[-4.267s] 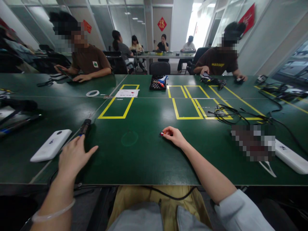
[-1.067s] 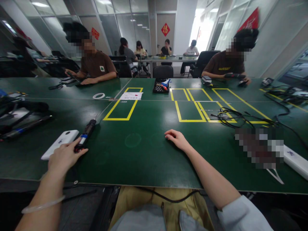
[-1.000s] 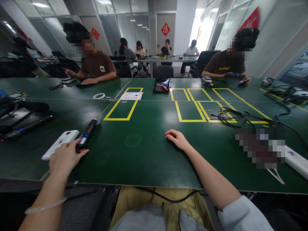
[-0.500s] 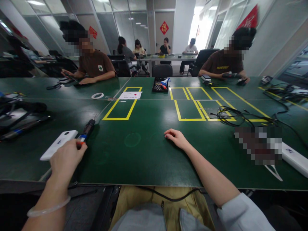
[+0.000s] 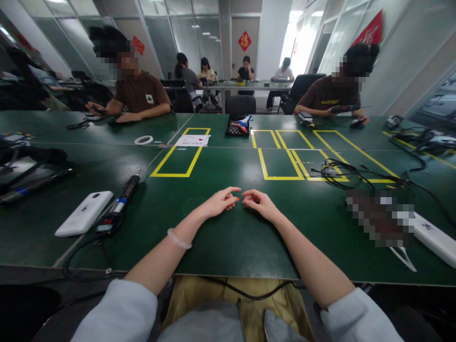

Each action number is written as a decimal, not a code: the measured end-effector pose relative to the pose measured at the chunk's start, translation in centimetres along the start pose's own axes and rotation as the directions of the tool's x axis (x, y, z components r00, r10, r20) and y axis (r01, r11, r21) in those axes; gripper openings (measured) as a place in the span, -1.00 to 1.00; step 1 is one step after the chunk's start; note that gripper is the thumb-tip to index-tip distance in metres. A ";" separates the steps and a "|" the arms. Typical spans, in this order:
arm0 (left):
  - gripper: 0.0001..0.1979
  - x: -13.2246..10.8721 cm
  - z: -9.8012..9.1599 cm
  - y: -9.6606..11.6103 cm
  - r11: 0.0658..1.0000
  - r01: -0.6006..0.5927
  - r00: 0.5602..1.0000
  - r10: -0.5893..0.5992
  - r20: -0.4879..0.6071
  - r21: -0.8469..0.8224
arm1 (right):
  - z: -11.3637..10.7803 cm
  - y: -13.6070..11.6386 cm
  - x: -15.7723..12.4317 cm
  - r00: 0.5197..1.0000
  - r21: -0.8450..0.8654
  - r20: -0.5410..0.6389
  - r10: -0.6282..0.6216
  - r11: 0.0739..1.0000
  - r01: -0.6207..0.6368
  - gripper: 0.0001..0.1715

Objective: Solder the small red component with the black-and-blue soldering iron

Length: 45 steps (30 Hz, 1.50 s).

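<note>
My left hand (image 5: 217, 203) and my right hand (image 5: 259, 203) meet fingertip to fingertip on the green table (image 5: 228, 237), near its middle. A small orange-red piece (image 5: 235, 200) shows at the tips of my left fingers, which are drawn together around it. My right hand's fingers are curled, tips down on the table just right of that piece; what they hold, if anything, is hidden. A clear bangle sits on my left wrist.
A black pen-shaped tool (image 5: 120, 203) with a cable and a white device (image 5: 83, 220) lie at the left. Yellow tape rectangles (image 5: 176, 159), tangled cables (image 5: 338, 171), a black parts tray (image 5: 237, 126) and a white strip (image 5: 432, 232) lie further off. Other people sit across the table.
My left hand has left the black tool at the left and swung in to the centre, meeting my right hand. My right hand has stayed where it was.
</note>
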State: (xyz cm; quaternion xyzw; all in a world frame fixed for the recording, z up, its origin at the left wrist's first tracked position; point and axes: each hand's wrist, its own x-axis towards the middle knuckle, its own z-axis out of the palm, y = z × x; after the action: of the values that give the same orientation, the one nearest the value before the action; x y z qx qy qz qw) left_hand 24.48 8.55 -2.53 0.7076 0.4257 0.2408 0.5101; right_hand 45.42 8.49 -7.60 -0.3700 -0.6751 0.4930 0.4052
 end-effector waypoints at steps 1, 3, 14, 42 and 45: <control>-0.44 0.5 0.5 -0.4 0.999 0.008 0.999 -0.007 0.031 -0.045 | 0.0 -0.1 0.0 1.000 0.001 0.011 -0.001 1.000 0.001 -0.63; -0.41 1.3 1.3 -1.1 0.994 0.009 0.999 -0.004 0.051 -0.107 | 0.1 -0.1 0.0 1.000 -0.013 0.020 0.002 1.000 -0.002 -0.65; -0.45 2.0 2.4 -2.6 0.975 -0.017 0.999 0.008 -0.043 -0.221 | 0.5 0.8 0.2 1.000 0.047 0.013 0.001 0.999 -0.002 -0.70; -0.67 1.8 2.7 -3.2 0.969 -0.048 0.992 0.018 -0.127 -0.243 | 0.1 0.6 0.2 0.990 -0.194 -0.102 -0.093 0.978 0.072 -0.74; -0.68 1.8 2.6 -3.3 0.967 -0.062 0.992 0.032 -0.125 -0.246 | 0.1 0.4 0.2 0.990 -0.226 -0.107 -0.090 0.972 0.064 -0.74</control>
State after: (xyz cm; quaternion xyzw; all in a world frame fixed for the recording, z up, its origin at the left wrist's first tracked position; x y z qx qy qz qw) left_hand 26.28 9.08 -6.71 0.6320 0.4050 0.3465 0.5625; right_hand 45.29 8.78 -7.99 -0.4145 -0.7152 0.3760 0.4188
